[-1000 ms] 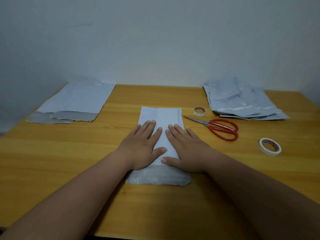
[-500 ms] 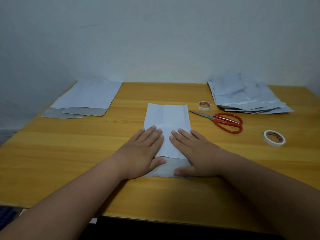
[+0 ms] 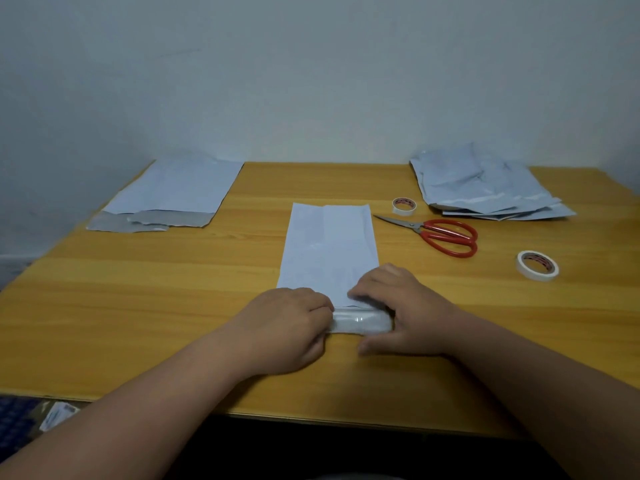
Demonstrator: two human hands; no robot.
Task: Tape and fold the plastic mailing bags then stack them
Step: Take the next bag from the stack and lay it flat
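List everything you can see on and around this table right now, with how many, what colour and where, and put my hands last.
folded mailing bag: one, white with a grey near end, table centre
flat bag stack: one, white over grey, far left
crumpled bag pile: one, pale grey-white, far right
scissors: one, red handles, right of the folded mailing bag
tape rolls: two, white; one beyond the scissors' tip, one near the right edge
table: one, yellow-brown wood
wall: pale grey-blue, behind
label or card: one, white, on the floor, lower left
left hand, right hand: both grip the bag's grey near end
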